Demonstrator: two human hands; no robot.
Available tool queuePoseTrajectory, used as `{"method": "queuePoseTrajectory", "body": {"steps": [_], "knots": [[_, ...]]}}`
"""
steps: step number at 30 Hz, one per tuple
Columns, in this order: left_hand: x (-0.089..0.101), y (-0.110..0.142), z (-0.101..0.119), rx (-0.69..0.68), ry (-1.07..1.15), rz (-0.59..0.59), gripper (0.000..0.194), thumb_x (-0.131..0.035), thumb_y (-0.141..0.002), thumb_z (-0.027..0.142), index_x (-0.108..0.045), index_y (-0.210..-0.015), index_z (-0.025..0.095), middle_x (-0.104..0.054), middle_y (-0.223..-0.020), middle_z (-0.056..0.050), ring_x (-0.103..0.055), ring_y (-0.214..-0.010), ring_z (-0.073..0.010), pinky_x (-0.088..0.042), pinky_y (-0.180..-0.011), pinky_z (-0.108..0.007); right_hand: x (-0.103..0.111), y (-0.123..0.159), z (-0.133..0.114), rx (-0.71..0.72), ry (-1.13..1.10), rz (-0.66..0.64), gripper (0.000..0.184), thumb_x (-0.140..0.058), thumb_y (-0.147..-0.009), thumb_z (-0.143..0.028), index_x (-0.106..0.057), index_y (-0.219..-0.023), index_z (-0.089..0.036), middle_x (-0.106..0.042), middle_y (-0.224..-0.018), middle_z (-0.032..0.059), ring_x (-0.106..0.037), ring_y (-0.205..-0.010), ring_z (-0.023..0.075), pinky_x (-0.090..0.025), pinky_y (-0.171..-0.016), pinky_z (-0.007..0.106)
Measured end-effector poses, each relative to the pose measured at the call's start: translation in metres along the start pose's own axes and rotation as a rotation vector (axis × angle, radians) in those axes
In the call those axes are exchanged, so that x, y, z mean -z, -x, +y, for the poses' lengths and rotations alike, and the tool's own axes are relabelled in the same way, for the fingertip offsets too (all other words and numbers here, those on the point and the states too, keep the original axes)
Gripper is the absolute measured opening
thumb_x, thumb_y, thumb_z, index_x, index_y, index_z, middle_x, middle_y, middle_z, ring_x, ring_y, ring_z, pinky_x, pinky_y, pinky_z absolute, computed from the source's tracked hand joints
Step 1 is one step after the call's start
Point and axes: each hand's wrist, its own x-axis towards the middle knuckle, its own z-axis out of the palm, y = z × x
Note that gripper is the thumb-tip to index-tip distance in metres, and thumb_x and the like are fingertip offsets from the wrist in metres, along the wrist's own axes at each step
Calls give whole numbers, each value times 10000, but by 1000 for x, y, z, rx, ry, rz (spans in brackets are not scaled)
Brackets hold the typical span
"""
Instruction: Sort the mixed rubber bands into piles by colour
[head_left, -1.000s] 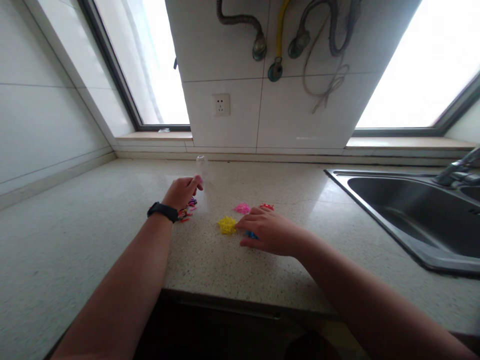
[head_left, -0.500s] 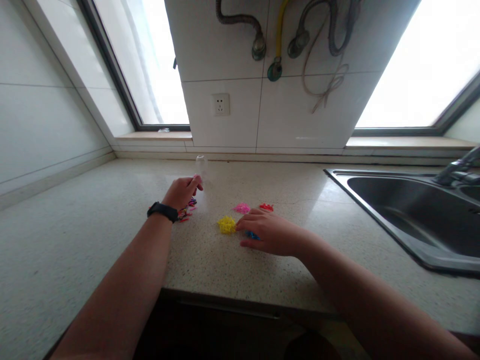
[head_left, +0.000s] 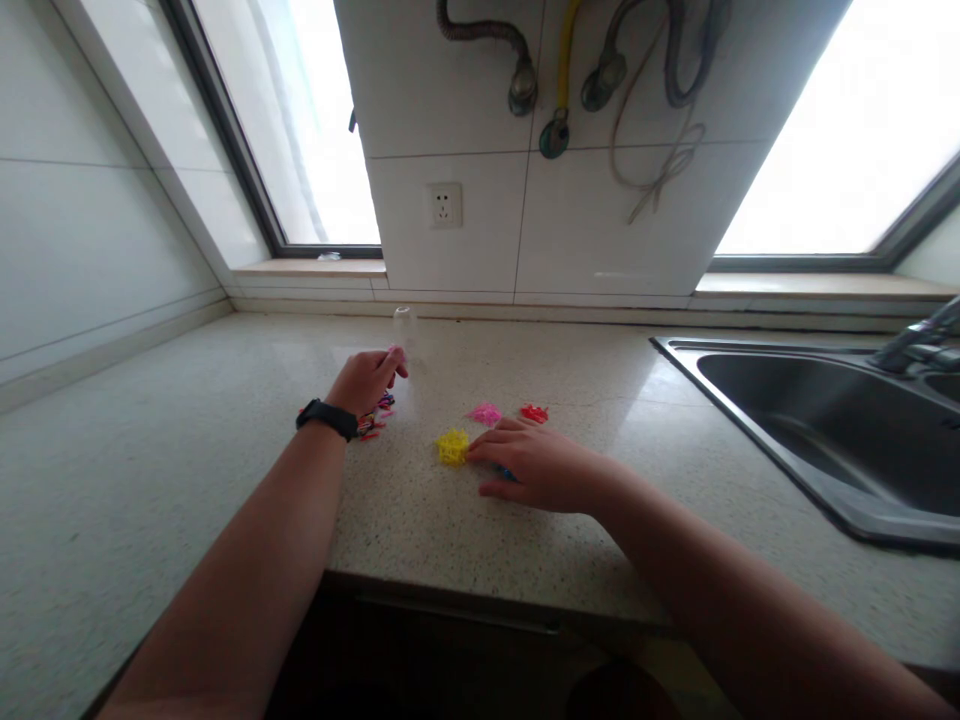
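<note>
My left hand, with a black watch on its wrist, has its fingers curled in beside an upright clear plastic container. Something pink shows at its fingertips, too small to make out. Partly under that hand lies a loose pile of mixed small coloured pieces. My right hand rests palm down with the thumb apart, over a mostly covered blue pile. Its fingertips meet the edge of a yellow pile of small bands. Beyond the fingers are a pink pile and a red pile.
The speckled countertop ends at a front edge close to me. A steel sink with a faucet is set in at the right. On the tiled wall are a socket and hose fittings.
My right hand has shifted very slightly, covering a bit more of the blue pile and uncovering the red one. My left hand stays by the clear container. The camera view has moved slightly.
</note>
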Motion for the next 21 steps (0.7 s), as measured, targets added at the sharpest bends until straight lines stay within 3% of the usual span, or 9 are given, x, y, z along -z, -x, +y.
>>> {"method": "queuePoseTrajectory", "body": {"steps": [13,18,21], "knots": [[4,-1,-3,3,-2,26,557,-390,-957,546,-731,-719,176,-567,-540,-9,-546,-528,-141,-382,-563,-273,10,7,14,-61,107,87,351,-602,-945,-428,-668,-1215,-214,-678,-1236,102,-588,-1142,270,-421,-1015,433],[12,-4,-9,44,-40,60,576,-386,-944,573,-745,-760,162,-576,-537,-8,-536,-518,-142,-366,-554,-267,20,16,45,-110,139,181,308,-560,-966,-420,-676,-1174,-225,-701,-1151,87,-605,-1097,267,-451,-982,433],[18,-6,-14,58,-116,7,575,-412,-921,604,-754,-777,165,-602,-558,-19,-558,-552,-156,-359,-568,-273,26,26,74,-169,148,260,302,-517,-979,-430,-682,-1134,-231,-701,-1122,84,-612,-1081,262,-468,-958,425]]}}
